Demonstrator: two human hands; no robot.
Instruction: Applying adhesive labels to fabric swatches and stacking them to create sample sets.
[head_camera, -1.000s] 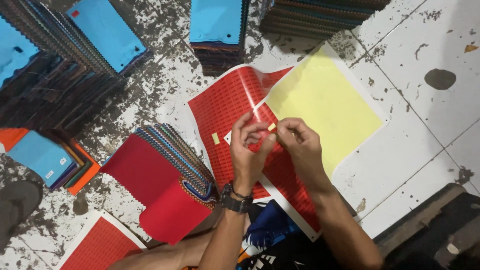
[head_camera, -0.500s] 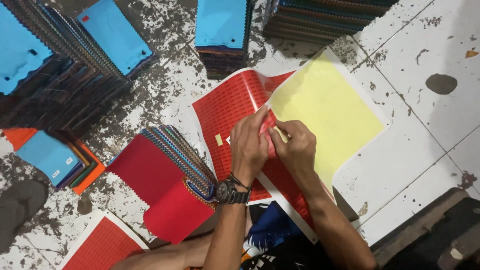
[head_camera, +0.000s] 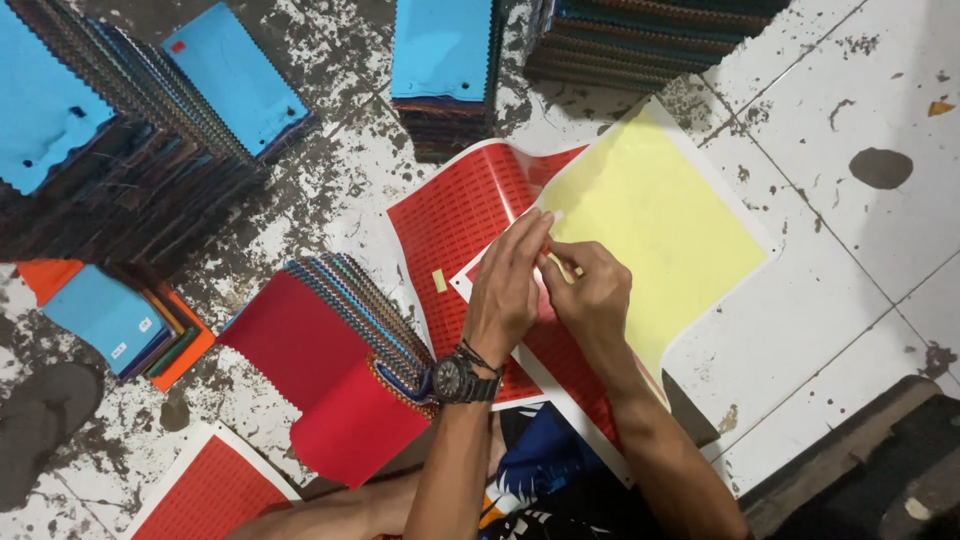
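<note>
My left hand (head_camera: 508, 282) and my right hand (head_camera: 590, 297) meet over a red sticker sheet (head_camera: 455, 215) lying on the floor. Part of that sheet is peeled bare to its yellow backing (head_camera: 650, 220). The fingertips of both hands pinch at a small red sticker where red meets yellow. A dark watch (head_camera: 462, 380) is on my left wrist. One small yellow gap (head_camera: 439, 281) shows in the red grid to the left of my left hand. A fanned stack of fabric swatches with a red top piece (head_camera: 320, 360) lies just left of my left forearm.
Stacks of fabric swatches with blue tops stand at the upper left (head_camera: 235, 75), top middle (head_camera: 440, 50) and left (head_camera: 105, 315). A dark striped stack (head_camera: 650, 40) sits at the top right. Another red sticker sheet (head_camera: 205, 495) lies bottom left. Stained white floor tiles (head_camera: 860, 230) lie to the right.
Both hands have slid up and right along the red sheet towards the yellow backing, and the fingertips have closed together at its edge.
</note>
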